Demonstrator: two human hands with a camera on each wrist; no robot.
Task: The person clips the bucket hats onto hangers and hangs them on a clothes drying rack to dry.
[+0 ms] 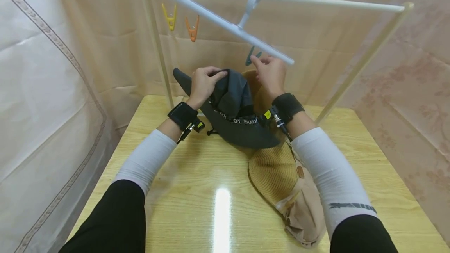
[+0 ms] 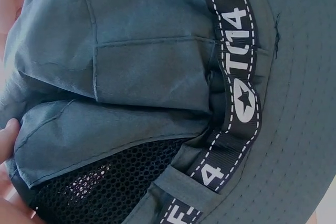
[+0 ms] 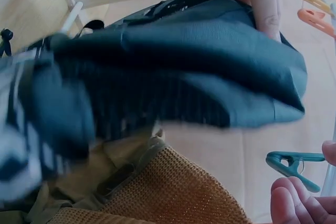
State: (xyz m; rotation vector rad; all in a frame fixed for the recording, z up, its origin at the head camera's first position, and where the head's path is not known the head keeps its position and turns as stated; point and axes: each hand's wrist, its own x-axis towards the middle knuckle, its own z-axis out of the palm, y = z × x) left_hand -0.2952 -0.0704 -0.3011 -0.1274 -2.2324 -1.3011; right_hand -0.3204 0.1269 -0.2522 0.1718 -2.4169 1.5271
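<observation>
My left hand (image 1: pixel 204 85) pinches the folded crown of a dark blue-grey sun hat (image 1: pixel 242 132). The hat hangs tilted above the table, its wide brim facing me; a black printed band (image 2: pixel 239 77) and a mesh panel (image 2: pixel 110 182) show in the left wrist view. My right hand (image 1: pixel 272 74) is just below the hanger's low end and pinches a teal clothespin (image 1: pixel 250 56). In the right wrist view, the thumb and fingertips meet the two legs of that clothespin (image 3: pixel 294 166). Some of the hat is blurred there.
A pale blue hanger (image 1: pixel 228 26) hangs slanted from a white rail (image 1: pixel 316 2). Yellow (image 1: pixel 170 18) and orange (image 1: pixel 192 29) clothespins are below its high end. Under my right forearm lie a tan woven piece (image 1: pixel 274 175) and beige cloth (image 1: pixel 306 206) on the wooden table (image 1: pixel 183 198).
</observation>
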